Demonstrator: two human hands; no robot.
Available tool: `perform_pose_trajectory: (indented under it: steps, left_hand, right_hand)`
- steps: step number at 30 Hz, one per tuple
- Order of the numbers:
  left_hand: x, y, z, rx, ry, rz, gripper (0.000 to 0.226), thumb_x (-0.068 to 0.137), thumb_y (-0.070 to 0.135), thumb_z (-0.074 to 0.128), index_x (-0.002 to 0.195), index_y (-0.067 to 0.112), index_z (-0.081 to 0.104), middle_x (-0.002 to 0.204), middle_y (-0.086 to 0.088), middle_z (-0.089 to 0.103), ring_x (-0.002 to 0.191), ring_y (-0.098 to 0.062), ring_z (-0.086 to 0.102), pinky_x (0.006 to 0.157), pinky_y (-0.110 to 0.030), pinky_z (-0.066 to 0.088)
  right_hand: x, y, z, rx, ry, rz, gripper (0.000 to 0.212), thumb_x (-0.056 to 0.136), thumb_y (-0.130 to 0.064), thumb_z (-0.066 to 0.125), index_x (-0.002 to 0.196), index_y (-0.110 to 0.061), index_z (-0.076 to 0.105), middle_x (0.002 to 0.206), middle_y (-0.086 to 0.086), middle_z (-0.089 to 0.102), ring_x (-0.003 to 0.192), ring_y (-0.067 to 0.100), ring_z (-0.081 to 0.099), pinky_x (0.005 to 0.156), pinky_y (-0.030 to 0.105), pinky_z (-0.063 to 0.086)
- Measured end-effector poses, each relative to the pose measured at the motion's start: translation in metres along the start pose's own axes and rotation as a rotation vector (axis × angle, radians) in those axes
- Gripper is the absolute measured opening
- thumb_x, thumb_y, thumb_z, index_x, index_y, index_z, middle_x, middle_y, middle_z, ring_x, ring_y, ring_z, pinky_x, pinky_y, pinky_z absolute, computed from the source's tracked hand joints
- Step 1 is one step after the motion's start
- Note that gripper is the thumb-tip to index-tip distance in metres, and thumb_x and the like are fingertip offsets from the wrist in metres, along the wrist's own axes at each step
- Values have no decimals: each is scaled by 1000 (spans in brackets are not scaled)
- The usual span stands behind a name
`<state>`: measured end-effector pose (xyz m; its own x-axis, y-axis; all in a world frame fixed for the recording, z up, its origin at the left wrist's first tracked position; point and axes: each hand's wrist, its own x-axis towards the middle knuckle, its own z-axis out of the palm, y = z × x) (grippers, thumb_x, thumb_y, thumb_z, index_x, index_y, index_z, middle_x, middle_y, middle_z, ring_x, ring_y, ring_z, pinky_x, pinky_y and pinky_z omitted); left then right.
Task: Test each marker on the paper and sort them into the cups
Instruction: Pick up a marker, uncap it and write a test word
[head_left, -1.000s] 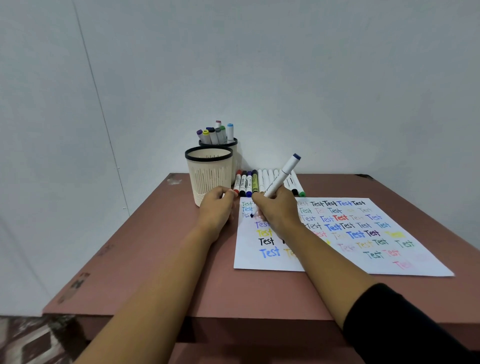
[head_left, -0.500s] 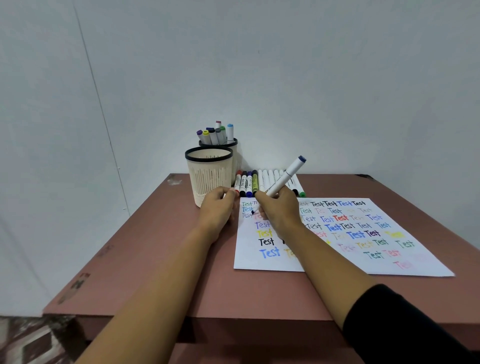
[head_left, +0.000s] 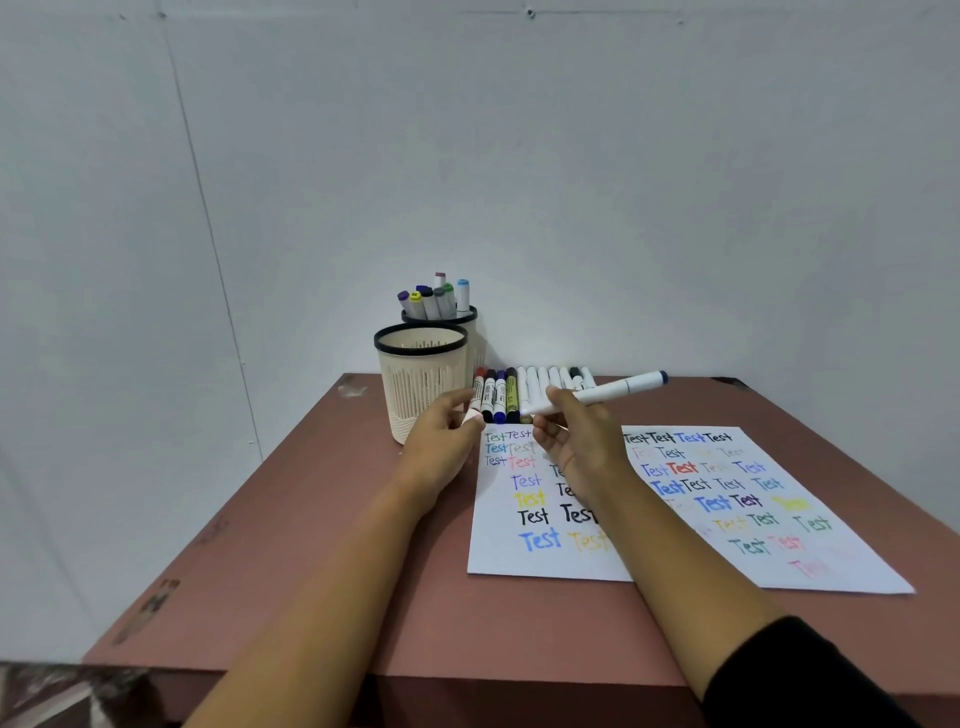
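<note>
The reddish-brown table (head_left: 311, 545) carries a paper sheet (head_left: 493, 556) on its right half, laid flat and near the front so it can be written on. It is already crowded with coloured "Test" words.

At the far left corner stand 2 cream cups. The front cup (head_left: 421, 384) shows no markers. The back cup (head_left: 470, 338), just behind it, holds several upright, probably ones already sorted.

A row of markers (head_left: 519, 389) lies along the far edge, just past the paper and likely waiting their turn.

Above the paper's far left corner, the right hand (head_left: 576, 441) pinches a white marker (head_left: 608, 391), its tip end aimed left. The left hand (head_left: 441, 441) pinches a small white cap (head_left: 471, 417) just beside that tip. Whether it is capping or uncapping, I cannot tell.
</note>
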<state>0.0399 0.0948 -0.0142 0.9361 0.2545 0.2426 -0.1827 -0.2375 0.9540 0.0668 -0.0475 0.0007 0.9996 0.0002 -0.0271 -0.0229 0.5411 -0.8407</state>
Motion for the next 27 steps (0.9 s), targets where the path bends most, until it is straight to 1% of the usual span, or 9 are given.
perform_pose_trajectory:
  steps: [2,5,7,9,11,16,22,24,27]
  left_hand:
    - [1,-2,0,-43,29,-7,26,87,14,61,112,15,54,82,0,58,71,-11,53,69,-29,43]
    - [1,-2,-1,-62,42,-22,14,85,16,66,94,12,56,77,-1,60,64,-10,53,59,-22,40]
    - [1,-2,-1,-74,12,-19,9,85,15,66,89,10,60,72,-2,61,57,-9,54,54,-19,41]
    - [0,-1,-1,-103,-17,-9,9,85,13,65,92,7,63,68,-2,60,51,-7,52,50,-17,41]
    - [0,-1,-1,-108,-32,-2,12,86,14,65,95,6,65,67,-2,59,49,-7,51,49,-17,39]
    - [1,-2,0,-91,-39,17,12,86,15,64,97,9,66,68,0,59,53,-9,50,53,-20,39]
    - [-1,-2,-1,-89,-80,43,11,86,15,64,95,11,68,60,5,56,51,-6,48,51,-17,38]
    - [-1,-1,0,-98,-94,58,12,86,15,65,96,10,69,59,7,55,51,-5,47,53,-16,38]
    - [-3,2,0,-114,-110,83,13,86,14,64,98,10,68,64,2,55,48,-5,47,50,-15,38]
  right_hand:
    - [0,1,0,-45,2,-21,12,90,-8,62,79,-8,58,66,8,57,57,15,55,46,20,51]
    - [-1,1,0,-112,-11,-56,12,90,-9,62,78,-9,58,67,7,57,57,13,54,48,20,50]
    - [-3,1,1,-126,-31,-71,12,90,-10,63,79,-8,58,69,8,57,59,14,55,50,21,50]
    - [-4,1,3,-124,-59,-81,11,89,-10,63,79,-9,59,70,8,59,61,15,56,53,22,52]
    - [-5,1,3,-106,-81,-87,9,89,-11,63,81,-8,61,70,8,61,63,16,58,54,23,54]
    - [-6,1,3,-88,-102,-93,9,89,-13,64,82,-8,61,68,7,61,62,16,58,55,23,55]
    - [-6,2,3,-124,-116,-101,10,89,-13,64,81,-8,62,65,5,62,58,13,59,54,22,55]
    - [-7,3,4,-139,-125,-97,12,88,-14,65,79,-8,62,62,4,60,55,12,56,53,21,53]
    - [-8,4,5,-234,-159,-83,13,88,-17,66,77,-9,63,59,1,49,51,11,44,48,20,43]
